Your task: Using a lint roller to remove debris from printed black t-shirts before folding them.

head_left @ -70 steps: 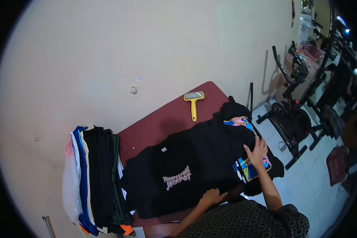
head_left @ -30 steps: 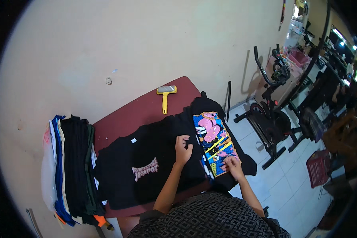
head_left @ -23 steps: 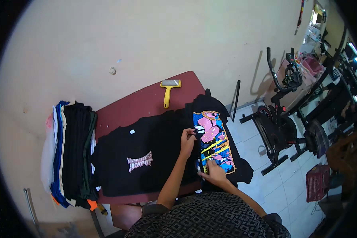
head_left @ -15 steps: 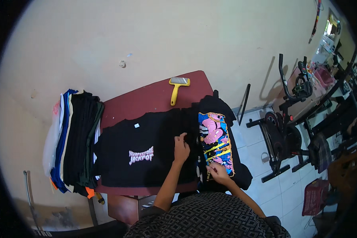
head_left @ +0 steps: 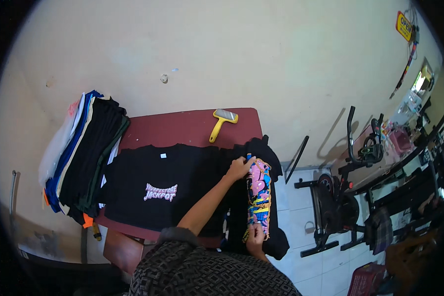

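At the table's right end lies a black T-shirt with a large colourful print (head_left: 260, 192). My left hand (head_left: 239, 168) pinches the print's far left corner. By its near edge, my right hand (head_left: 255, 236) is closed on the same shirt, thumb on top. The printed part looks narrow and raised between my hands. To the left, another black T-shirt (head_left: 192, 167) is spread flat, with pale lettering on its chest and a white label at the neck. My left forearm crosses over it.
A yellow-handled brush (head_left: 224, 122) lies on the maroon table (head_left: 167, 130) near the wall. A tall stack of folded clothes (head_left: 91, 153) stands at the left end. Right of the table, an exercise bike (head_left: 348, 192) stands on the tiled floor (head_left: 301, 212).
My left hand has moved from the flat shirt to the printed shirt's far corner and grips it. The print now looks narrower and lifted. The whole view has shifted.
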The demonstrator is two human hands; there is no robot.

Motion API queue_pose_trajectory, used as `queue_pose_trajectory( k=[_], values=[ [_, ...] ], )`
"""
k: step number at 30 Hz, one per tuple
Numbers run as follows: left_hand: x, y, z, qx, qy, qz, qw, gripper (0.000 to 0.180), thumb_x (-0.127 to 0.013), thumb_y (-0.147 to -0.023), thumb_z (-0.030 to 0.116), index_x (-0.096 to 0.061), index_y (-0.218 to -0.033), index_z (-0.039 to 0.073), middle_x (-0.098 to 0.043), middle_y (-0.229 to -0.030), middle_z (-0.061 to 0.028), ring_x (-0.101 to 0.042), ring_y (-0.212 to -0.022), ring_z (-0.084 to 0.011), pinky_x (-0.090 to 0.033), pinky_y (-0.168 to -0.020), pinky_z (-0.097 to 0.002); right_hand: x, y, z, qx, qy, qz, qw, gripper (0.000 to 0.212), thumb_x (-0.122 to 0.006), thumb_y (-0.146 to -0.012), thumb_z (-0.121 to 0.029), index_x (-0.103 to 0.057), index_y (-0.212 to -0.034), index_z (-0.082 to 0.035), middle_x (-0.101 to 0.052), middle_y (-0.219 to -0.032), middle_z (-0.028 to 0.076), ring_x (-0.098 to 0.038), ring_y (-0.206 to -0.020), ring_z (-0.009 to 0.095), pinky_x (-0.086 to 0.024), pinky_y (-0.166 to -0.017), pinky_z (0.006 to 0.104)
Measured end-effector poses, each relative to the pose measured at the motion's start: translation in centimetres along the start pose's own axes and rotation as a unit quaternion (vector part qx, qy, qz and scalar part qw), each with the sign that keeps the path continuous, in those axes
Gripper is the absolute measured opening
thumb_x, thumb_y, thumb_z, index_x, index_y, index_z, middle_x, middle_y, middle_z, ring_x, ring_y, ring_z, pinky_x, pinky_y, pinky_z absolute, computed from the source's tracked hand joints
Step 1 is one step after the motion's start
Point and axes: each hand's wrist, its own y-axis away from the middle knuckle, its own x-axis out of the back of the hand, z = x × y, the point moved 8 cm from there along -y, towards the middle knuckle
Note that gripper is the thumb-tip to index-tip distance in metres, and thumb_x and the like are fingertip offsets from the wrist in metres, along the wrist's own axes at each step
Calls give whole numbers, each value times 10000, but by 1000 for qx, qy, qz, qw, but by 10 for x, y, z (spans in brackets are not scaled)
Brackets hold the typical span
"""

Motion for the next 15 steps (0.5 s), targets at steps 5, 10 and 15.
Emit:
queue_pose_trajectory(
  k=[5, 10, 15],
  values=[
    [-24, -74, -28, 101, -6, 26, 995, 513, -627, -733, 355, -557, -1034, -54, -579, -1027, -222, -581, -922, -286, -446, -772, -330, 3, -1, -21, 10, 31, -33, 999, 248, -500, -886, -171, -394, -696, -52, -314, -582, -9, -288, -515, 62, -255, -454, 249],
    [-94, -91, 61, 39, 239, -63, 968, 272, -575, -765, 200, -504, -941, 5, -534, -838, -126, -542, -730, -210, -454, -600, -350, 54, 3, -34, 25, 15, 85, 996, 138, -480, -872, -88, -432, -749, -47, -424, -647, 4, -404, -533, 55, -351, -480, 214],
    [-154, -71, 144, 82, 382, -132, 911, 240, -554, -769, 159, -431, -936, 39, -478, -792, -89, -517, -699, -189, -444, -529, -326, 143, 12, -78, -31, -48, 275, 960, 188, -486, -878, -142, -397, -718, -101, -372, -656, -32, -355, -597, 57, -339, -516, 217]
  ],
)
